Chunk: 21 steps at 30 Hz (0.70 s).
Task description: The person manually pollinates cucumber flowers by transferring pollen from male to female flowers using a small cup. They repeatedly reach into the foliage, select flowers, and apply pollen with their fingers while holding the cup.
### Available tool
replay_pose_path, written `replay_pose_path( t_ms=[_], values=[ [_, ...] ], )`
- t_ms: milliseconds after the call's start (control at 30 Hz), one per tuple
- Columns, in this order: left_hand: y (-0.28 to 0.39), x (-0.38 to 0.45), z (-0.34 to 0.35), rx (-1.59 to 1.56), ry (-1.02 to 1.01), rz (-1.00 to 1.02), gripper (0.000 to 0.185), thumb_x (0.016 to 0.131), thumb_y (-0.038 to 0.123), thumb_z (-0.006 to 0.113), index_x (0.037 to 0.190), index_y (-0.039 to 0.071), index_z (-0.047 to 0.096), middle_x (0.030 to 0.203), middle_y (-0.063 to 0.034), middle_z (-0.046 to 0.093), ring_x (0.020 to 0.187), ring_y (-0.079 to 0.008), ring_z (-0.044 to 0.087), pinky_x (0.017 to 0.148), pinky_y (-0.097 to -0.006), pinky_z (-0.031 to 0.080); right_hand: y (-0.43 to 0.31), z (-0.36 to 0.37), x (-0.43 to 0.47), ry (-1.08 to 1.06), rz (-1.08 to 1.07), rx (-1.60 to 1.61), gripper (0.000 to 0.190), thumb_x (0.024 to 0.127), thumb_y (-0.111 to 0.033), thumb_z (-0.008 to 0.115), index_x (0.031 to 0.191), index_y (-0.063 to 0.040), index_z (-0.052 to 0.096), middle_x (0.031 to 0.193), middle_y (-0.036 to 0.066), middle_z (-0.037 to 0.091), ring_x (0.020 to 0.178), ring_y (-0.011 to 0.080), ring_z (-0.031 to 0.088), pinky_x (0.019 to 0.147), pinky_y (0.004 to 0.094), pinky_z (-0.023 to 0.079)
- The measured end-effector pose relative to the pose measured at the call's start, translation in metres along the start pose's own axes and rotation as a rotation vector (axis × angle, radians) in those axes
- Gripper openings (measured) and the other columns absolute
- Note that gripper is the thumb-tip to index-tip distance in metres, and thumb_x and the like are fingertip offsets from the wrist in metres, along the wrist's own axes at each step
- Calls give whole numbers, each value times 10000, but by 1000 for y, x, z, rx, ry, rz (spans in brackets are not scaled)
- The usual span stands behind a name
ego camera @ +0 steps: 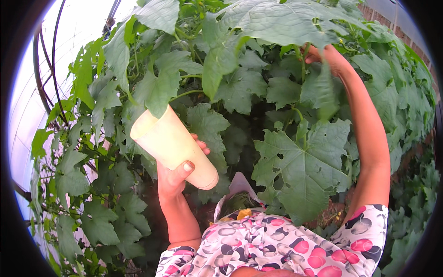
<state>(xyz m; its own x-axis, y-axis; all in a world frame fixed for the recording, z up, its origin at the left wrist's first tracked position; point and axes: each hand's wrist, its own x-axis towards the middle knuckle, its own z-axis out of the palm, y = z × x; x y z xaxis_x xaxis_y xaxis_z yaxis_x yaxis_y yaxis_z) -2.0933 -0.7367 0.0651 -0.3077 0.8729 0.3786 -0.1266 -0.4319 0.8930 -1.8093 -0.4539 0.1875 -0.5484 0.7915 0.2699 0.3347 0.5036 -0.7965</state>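
My left hand is wrapped around a pale yellow plastic cup, thumb across its near side. The cup tilts, with its mouth up and to the left; a leaf overlaps the rim, and its contents cannot be made out. High on the right, my right hand reaches in among the vines. Its fingers close around a thin green vine stem beneath a large leaf, which hides part of the grip. A broad leaf with holes hangs below, before my chest.
Dense climbing vines surround me in front and on both sides. An open grey bag with greenery inside hangs at my front, a yellow flower beside it. Dark poles and translucent sheeting stand left; a brick wall lies behind at right.
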Motion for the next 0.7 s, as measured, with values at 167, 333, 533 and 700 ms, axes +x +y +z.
replay_pose_path(
  t_ms=[167, 333, 533, 700],
  values=[
    [2, 3, -20, 16, 135, 109, 781, 646, 447, 751, 1154, -79, 478, 948, -191, 605, 835, -294, 636, 768, -397, 530, 31, 1, 18, 33, 14, 140, 400, 865, -350, 598, 1097, -23, 595, 972, 39, 617, 826, 93, 573, 707, 221, 465],
    [1, 17, -34, -33, 240, 169, 789, 665, 478, 739, 1166, -69, 471, 954, -188, 595, 833, -299, 631, 780, -402, 526, 83, -44, -8, 132, -143, 184, 461, 909, -284, 539, 1259, 7, 457, 1135, 109, 562, 974, 177, 562, 823, 289, 461],
    [5, 7, -38, -3, 249, 164, 767, 686, 461, 732, 1166, -76, 469, 941, -181, 588, 840, -300, 632, 791, -393, 519, 8, -18, -100, 452, -81, 219, 360, 901, -217, 533, 1187, 3, 528, 1073, 126, 607, 948, 151, 594, 781, 272, 465],
    [-5, 16, -47, -51, 241, 182, 758, 683, 465, 733, 1155, -69, 476, 945, -173, 591, 887, -293, 619, 815, -415, 519, -34, 64, -245, 292, -69, 10, 310, 884, -273, 561, 943, 31, 571, 769, 133, 610, 684, 199, 613, 552, 285, 463]
  ],
)
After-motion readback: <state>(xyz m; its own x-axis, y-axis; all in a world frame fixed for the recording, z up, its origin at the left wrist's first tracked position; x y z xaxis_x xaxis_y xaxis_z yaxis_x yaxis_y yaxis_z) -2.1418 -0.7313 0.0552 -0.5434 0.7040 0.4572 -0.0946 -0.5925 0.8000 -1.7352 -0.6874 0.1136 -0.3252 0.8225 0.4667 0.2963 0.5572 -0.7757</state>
